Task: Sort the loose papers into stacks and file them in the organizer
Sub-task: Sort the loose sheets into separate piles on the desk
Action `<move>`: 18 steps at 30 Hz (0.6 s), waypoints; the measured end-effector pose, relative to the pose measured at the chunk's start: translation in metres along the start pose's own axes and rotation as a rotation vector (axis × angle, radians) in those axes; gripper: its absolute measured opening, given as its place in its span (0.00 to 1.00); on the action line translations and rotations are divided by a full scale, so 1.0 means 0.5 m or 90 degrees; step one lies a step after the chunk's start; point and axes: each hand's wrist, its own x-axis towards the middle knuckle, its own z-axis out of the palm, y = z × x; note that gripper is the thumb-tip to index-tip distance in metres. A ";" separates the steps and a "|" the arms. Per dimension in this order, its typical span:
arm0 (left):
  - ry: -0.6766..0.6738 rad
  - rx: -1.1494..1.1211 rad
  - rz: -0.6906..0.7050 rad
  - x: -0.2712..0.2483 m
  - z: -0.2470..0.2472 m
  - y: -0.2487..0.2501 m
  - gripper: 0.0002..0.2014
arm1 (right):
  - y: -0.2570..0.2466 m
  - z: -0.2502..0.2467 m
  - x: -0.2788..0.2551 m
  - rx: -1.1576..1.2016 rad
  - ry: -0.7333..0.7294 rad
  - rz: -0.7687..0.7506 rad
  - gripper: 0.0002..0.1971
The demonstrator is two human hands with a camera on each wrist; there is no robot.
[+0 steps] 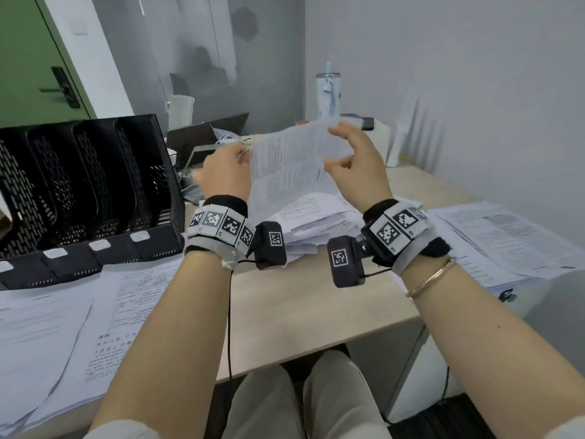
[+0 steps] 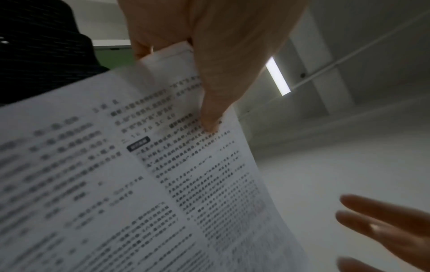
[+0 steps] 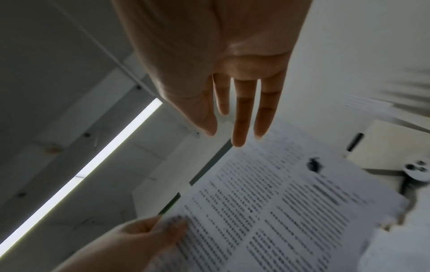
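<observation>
A printed sheet (image 1: 291,163) hangs in the air above the desk, tilted. My left hand (image 1: 240,156) pinches its left edge between thumb and fingers; in the left wrist view the thumb (image 2: 209,110) presses on the sheet (image 2: 139,184). My right hand (image 1: 343,147) hovers at the sheet's right edge with straight, spread fingers (image 3: 239,128) that hold nothing. A messy pile of loose papers (image 1: 316,223) lies on the desk under the sheet. The black mesh organizer (image 1: 79,191) stands at the left with its several slots showing no papers.
Sorted sheets lie at the near left (image 1: 47,327) and on the right (image 1: 506,239), with a binder clip (image 1: 506,294) at the desk edge. A laptop (image 1: 202,137) and a white bottle (image 1: 329,93) stand at the back. Bare desk top (image 1: 300,299) lies between my forearms.
</observation>
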 end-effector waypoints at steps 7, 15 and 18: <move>0.047 -0.020 0.155 0.006 -0.039 0.051 0.10 | 0.002 -0.020 0.038 -0.147 -0.043 0.062 0.12; 0.205 -0.230 0.031 -0.001 -0.030 0.031 0.33 | 0.039 -0.047 0.028 -0.064 0.045 0.154 0.15; 0.265 -0.272 -0.020 -0.020 -0.014 0.008 0.26 | 0.060 -0.048 0.025 -0.016 0.052 0.206 0.16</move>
